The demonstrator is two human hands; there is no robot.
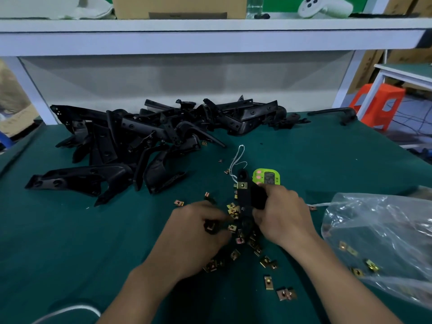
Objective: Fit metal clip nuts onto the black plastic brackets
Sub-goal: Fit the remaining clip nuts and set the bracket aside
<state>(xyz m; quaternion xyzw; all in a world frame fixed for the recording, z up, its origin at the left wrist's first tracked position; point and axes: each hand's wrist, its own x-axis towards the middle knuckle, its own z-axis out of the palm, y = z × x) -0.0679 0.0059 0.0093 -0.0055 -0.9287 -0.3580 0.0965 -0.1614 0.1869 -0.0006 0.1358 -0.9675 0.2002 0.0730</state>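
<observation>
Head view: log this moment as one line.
right hand: grips bracket | fitted clip nut: near bracket top | left hand: pinches loose clip nut

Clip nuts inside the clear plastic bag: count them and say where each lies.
4. Through the plastic bag show a pair of clip nuts near its left edge and another pair lower right. Folds may hide more.
</observation>
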